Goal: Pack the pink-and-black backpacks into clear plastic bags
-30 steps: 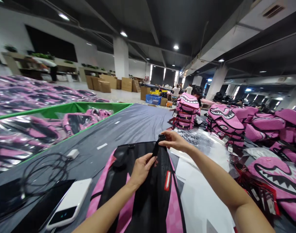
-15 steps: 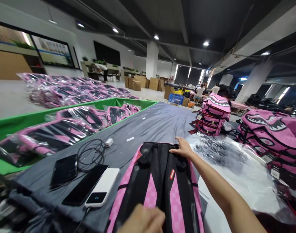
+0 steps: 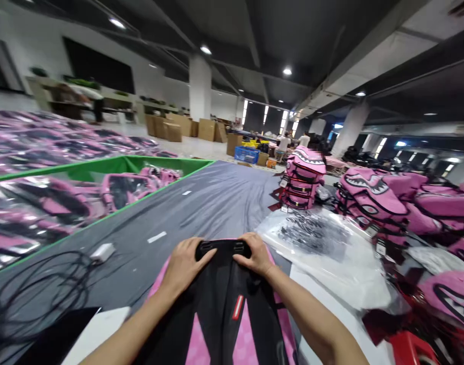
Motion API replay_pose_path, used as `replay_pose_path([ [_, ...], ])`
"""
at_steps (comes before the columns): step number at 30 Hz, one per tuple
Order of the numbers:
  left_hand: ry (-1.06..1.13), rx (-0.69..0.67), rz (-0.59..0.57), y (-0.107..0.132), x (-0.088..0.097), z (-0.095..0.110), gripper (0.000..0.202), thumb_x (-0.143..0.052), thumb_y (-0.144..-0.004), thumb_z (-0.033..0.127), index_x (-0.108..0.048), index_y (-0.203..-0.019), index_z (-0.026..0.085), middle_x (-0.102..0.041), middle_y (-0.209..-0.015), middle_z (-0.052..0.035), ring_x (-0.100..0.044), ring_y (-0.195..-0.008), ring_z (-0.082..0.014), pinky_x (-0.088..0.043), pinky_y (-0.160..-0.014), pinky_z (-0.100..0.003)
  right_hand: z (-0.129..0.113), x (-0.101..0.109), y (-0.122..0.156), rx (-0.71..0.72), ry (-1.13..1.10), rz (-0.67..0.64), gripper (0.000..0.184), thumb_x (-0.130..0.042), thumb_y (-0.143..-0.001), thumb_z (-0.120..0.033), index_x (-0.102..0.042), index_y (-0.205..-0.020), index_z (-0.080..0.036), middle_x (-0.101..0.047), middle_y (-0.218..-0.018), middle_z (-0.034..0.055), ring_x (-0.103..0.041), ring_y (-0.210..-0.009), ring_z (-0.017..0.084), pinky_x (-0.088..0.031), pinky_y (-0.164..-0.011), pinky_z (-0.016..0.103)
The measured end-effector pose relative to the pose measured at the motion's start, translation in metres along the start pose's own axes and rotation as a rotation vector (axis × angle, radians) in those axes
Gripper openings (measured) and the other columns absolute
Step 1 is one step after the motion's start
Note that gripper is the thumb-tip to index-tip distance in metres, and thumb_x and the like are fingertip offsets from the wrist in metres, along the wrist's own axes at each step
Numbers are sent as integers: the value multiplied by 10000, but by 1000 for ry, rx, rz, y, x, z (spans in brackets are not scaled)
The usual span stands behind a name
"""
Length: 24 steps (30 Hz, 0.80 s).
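A pink and black backpack [image 3: 232,314] lies back-side up on the grey table in front of me, straps toward me. My left hand [image 3: 184,263] grips its far top edge on the left, fingers curled over. On the right of that edge my right hand [image 3: 255,253] grips the same way, beside the black top handle [image 3: 222,247].
Clear plastic bags [image 3: 311,238] lie right of the backpack. Pink shark-face backpacks [image 3: 369,197] pile up at the right. A green bin [image 3: 103,175] of bagged backpacks runs along the left. Cables [image 3: 38,289], a charger [image 3: 103,252] and a phone sit at lower left. People work far behind.
My left hand came up from the near end of the backpack to its far top edge. Both hands now grip that edge; earlier they held a black strap.
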<state>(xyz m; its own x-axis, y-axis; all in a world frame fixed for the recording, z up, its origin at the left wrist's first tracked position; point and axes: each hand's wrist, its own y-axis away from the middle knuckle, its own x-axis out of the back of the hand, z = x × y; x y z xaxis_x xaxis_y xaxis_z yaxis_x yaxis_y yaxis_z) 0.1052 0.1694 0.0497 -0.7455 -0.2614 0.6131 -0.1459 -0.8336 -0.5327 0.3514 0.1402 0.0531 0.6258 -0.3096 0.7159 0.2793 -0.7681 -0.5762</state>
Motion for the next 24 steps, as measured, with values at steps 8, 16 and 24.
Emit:
replay_pose_path([
  [8, -225, -433, 232, 79, 1, 2, 383, -458, -999, 446, -568, -1212, 148, -617, -1114, -155, -608, -1055, -317, -536, -942, -469, -46, 8, 74, -49, 70, 0, 601, -753, -760, -327, -567, -1317, -196, -648, -1263, 110, -559, -1233, 279, -385, -1151, 473],
  [16, -244, -374, -138, 94, -20, -25, 393, -586, -889, 387, -640, -1210, 167, -682, -1124, -137, -636, -1035, -309, -540, -937, -451, -16, 5, 88, -169, -5, -307, 634, -760, -829, -450, -554, -1376, -202, -634, -1340, 136, -576, -1264, 287, -438, -1097, 470],
  [24, -273, 27, -585, -10, -57, -24, 522, -545, -927, 502, -672, -1124, 36, -676, -1191, -238, -610, -1179, -372, -459, -1064, -497, 27, -32, 18, -387, 301, -539, 635, -631, -934, -595, -567, -1380, -148, -635, -1337, 188, -595, -1244, 325, -441, -1063, 471],
])
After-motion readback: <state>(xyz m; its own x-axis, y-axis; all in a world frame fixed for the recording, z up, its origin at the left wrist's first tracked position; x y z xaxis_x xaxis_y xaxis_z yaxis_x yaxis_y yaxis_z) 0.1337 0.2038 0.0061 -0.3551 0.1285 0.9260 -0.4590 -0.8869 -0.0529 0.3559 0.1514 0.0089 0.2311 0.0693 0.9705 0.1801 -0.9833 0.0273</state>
